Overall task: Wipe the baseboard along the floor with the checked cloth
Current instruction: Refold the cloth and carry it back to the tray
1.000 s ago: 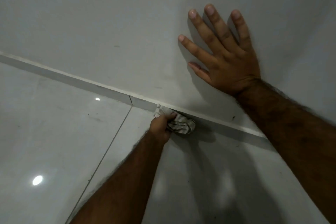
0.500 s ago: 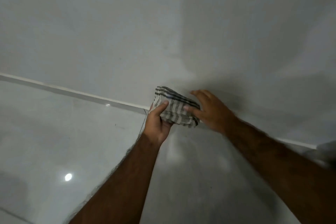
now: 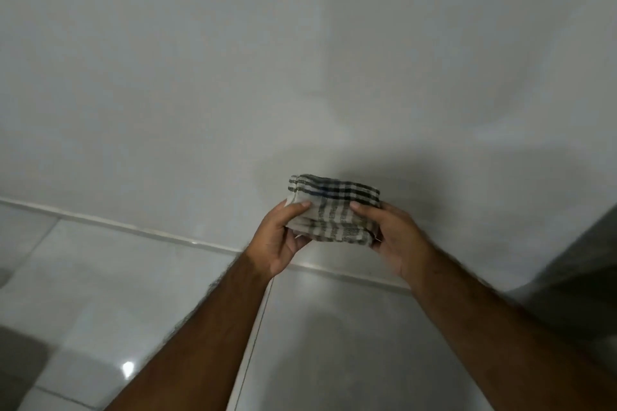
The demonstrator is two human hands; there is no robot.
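Note:
The checked cloth (image 3: 332, 210), cream with dark stripes and folded into a thick pad, is held up in the air in front of the wall. My left hand (image 3: 280, 238) grips its left end with the thumb on top. My right hand (image 3: 395, 237) grips its right end the same way. The white baseboard (image 3: 133, 230) runs along the foot of the wall from the left edge down toward the right, passing below and behind my hands; the cloth is off it.
A plain white wall (image 3: 300, 60) fills the upper view. Glossy white floor tiles (image 3: 117, 294) with a grout line (image 3: 257, 337) lie below. A grey blurred shape (image 3: 581, 284) stands at the right edge.
My left hand lifted the cloth off the baseboard. My right hand left the wall and took hold of the cloth's right end. Both now hold it higher, folded flat.

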